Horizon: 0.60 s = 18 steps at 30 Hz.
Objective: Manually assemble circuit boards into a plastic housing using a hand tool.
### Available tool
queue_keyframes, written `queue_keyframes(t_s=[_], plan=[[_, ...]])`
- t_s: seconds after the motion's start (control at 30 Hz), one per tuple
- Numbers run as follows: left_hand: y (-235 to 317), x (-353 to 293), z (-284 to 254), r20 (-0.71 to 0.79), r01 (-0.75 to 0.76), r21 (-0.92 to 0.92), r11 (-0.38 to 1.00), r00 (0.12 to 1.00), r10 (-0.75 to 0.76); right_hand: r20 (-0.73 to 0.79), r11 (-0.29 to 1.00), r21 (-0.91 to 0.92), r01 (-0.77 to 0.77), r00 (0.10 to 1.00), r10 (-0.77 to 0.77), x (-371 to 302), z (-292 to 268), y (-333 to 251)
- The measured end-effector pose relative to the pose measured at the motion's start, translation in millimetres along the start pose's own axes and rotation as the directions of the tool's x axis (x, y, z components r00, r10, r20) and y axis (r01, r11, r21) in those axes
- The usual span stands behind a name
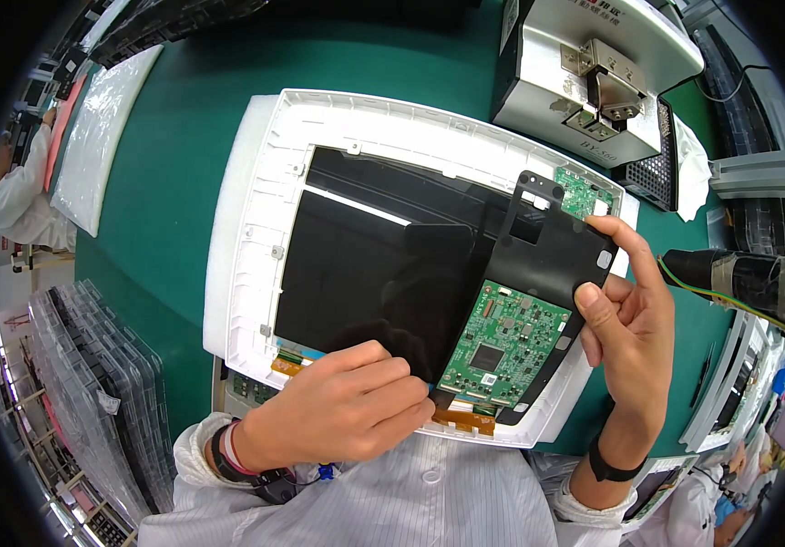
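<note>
A white plastic housing [260,210] lies face down on a white foam pad, with a dark glossy display panel [365,273] inside it. Over its right part, a black mounting plate [547,260] is held tilted, carrying a green circuit board [506,337]. My right hand [634,319] grips the plate's right edge, thumb on top. Fingers curled together, my left hand [347,401] is at the plate's lower left corner; whatever its fingertips pinch is hidden. Beside them an orange flex cable [465,419] runs along the housing's near edge. A smaller green board [584,191] shows in the far right corner.
A silver screw-feeding machine [584,91] stands at the far right of the green mat [174,164]. To its right hangs a black-wrapped tool [729,278]. Clear plastic trays [101,383] are stacked at left, below a plastic-wrapped sheet [105,137]. Other people sit at both sides.
</note>
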<state>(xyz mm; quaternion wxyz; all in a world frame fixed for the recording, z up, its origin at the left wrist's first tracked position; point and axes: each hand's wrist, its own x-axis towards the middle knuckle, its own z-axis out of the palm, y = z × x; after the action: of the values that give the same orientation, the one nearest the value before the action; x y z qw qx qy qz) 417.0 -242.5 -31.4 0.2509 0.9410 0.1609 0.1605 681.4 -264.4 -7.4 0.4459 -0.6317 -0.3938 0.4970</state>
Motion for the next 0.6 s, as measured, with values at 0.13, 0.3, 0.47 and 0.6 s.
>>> queue_keyframes(t_s=[0.13,0.3,0.47,0.6], plan=[[-0.7,1.6,-0.7,0.004,-0.004,-0.001,1.000,1.000,0.004,0.024,1.000,0.025,-0.005,1.000,0.004,1.3,-2.3,-1.1],[-0.2,5.8,-2.5,0.014,-0.001,0.004,1.000,1.000,0.001,0.053,0.999,0.031,-0.008,0.999,0.006,3.8,-3.1,-2.2],[0.1,8.4,-2.3,0.031,0.031,-0.021,0.999,0.999,-0.030,0.032,0.999,0.030,-0.012,0.999,0.011,4.3,-0.4,-2.6],[0.7,9.9,-3.0,0.041,0.031,-0.027,0.999,0.999,-0.030,0.043,1.000,0.017,-0.008,0.999,0.007,4.5,-2.7,-4.7]])
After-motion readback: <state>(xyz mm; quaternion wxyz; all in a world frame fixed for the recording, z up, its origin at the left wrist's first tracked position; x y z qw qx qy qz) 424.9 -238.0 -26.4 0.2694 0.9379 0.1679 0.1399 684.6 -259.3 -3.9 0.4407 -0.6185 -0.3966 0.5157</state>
